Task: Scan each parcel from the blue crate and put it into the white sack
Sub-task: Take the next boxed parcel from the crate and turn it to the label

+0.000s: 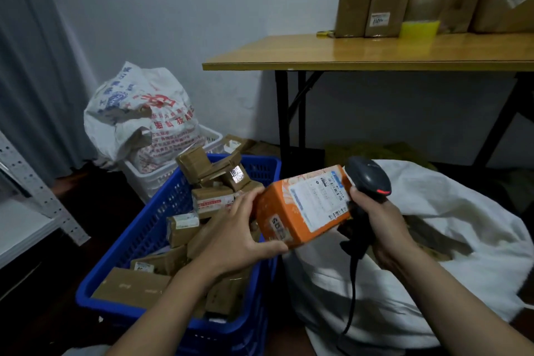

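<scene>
Fingers [249, 197] of my left hand [231, 240] curl over the left end of the orange parcel [286, 211], thumb under its near edge, tilting the white label [320, 197] up, I judge so it can be read. My right hand [381, 225] grips the black scanner [368, 179], its head just beside the label's right end. So the parcel sits between both hands, above the gap between the blue crate [156, 211], full of brown parcels [179, 228], and the open white sack [448, 211].

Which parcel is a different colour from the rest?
The orange parcel held up beside the scanner; the parcels in the blue crate are all brown.
</scene>
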